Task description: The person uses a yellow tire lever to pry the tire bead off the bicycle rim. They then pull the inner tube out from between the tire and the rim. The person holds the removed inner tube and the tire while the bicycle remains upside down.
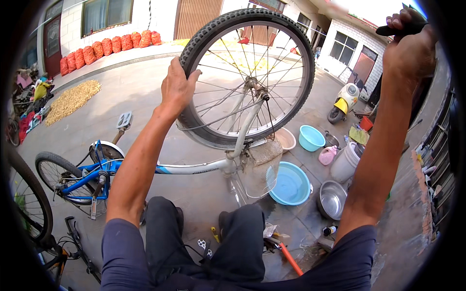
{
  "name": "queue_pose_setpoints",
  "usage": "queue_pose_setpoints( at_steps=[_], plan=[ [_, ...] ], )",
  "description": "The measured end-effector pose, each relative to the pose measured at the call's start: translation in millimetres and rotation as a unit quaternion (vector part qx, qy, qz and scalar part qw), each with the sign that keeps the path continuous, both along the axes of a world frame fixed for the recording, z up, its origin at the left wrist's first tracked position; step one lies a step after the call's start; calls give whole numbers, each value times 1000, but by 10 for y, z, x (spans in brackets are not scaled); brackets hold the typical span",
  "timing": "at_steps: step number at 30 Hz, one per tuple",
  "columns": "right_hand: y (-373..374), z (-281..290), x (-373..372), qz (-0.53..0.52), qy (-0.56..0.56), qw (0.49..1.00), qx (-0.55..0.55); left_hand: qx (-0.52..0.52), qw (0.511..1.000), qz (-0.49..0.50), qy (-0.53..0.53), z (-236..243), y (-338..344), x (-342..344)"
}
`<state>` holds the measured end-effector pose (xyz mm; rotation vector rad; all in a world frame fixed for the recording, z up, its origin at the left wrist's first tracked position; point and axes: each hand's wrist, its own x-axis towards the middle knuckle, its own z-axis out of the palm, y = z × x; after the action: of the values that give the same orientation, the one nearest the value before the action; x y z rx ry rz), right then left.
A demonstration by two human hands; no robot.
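Observation:
An upside-down blue and white bicycle (194,168) stands before me, its front wheel (299,92) raised in the fork. My left hand (175,86) grips the left side of the black knobby tire (221,23), with the thumb toward the rim and the other fingers partly hidden behind it. High at the upper right, well apart from the wheel, my right hand (410,51) is closed around a dark, narrow object (388,31). Its blunt end sticks out to the left; its kind is unclear. Below the wheel hangs the bicycle's wire basket (259,182).
Basins (290,183), a metal pot (332,200), a pink jug (327,155) and a white bucket (342,164) stand at right. An orange-handled tool (290,259) lies near my feet. Another bicycle (29,194) is at left. A scooter (347,97) and red sacks (107,46) stand farther off.

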<state>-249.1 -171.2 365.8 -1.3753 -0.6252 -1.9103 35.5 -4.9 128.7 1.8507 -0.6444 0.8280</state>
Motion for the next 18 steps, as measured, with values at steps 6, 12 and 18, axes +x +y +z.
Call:
queue_pose_setpoints(
  at_steps=[6, 12, 18],
  plan=[
    [-236, -1309, 1189, 154, 605, 737, 258, 33, 999, 36, 22, -11, 108, 61],
    [-55, -1084, 880, 92, 511, 834, 187, 60, 998, 31, 18, 50, 154, 39],
    [209, 46, 138, 73, 135, 987, -56, 75, 996, 5, 50, 142, 127, -49]
  ],
)
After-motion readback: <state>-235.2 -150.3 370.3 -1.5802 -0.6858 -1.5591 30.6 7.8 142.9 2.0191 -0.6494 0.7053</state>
